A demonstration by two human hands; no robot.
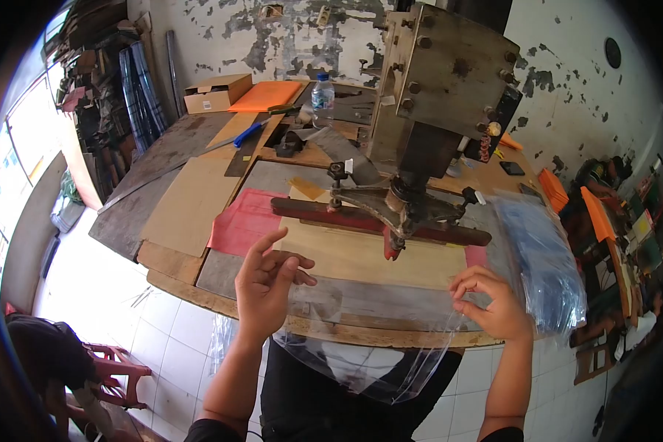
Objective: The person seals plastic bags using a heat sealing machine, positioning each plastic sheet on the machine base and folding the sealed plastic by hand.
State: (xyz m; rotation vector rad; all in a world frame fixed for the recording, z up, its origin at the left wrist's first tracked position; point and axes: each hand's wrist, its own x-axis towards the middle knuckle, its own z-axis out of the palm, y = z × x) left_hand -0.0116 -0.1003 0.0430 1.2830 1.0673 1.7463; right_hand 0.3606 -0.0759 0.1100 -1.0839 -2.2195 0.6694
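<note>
A clear plastic sheet (pixel 361 365) sags over the table's front edge above my lap. My right hand (pixel 492 303) pinches its right edge between thumb and fingers. My left hand (pixel 265 287) is raised near the sheet's left side, fingers apart and curved, with nothing visible in them. Beyond both hands stands a metal press (pixel 442 81) with a long dark red bar (pixel 309 212) under its head. Beneath the bar lies a pale yellow board (pixel 331 254), over a pink-red sheet (pixel 243 221) that shows at its left.
A stack of clear plastic sheets (pixel 541 265) lies at the table's right. Brown cardboard (pixel 188 206), a blue-handled tool (pixel 249 135), a water bottle (pixel 323 99) and a cardboard box (pixel 217 93) are farther back. Other people sit at far right and lower left, beside a red stool (pixel 118 376).
</note>
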